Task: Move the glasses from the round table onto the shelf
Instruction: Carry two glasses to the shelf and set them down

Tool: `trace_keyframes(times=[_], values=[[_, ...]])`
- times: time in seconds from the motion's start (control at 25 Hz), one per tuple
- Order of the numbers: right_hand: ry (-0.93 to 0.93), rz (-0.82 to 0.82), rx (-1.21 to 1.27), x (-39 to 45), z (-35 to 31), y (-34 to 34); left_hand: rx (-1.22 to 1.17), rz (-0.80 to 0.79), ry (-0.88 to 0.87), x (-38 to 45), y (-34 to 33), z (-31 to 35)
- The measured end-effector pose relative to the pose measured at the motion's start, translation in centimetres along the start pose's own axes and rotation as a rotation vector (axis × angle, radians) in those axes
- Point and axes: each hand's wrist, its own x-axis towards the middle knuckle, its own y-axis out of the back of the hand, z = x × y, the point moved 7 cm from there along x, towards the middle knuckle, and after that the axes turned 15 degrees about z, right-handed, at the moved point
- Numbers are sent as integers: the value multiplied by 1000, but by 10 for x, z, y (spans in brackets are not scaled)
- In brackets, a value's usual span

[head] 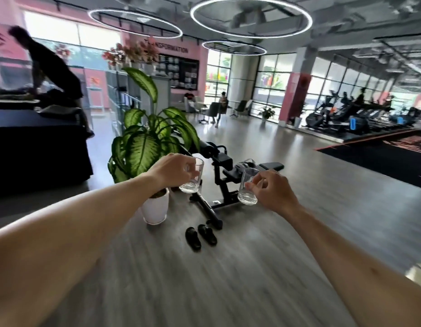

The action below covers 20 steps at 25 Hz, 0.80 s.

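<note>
Each hand grips a clear cylindrical glass (191, 177).

Two glasses are held in the air above the floor, the left glass (192, 176) in the left hand (174, 171), the right glass (248, 186) in the right hand (272, 192). A potted plant (148, 147) is set below-left; a weight bench (228, 175) lies behind, with slippers (200, 236) before it.

two glasses (191, 177), two slippers (201, 236), one potted plant (155, 206)
</note>
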Motion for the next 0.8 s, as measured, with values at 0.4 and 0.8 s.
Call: trace_keyframes(times=[0.4,0.8], values=[[165,-67,79,166,-72,-193,97,65,107,142,5,-182],[244,-140,199,315,-116,-379,217,112,224,269,-7,-340]])
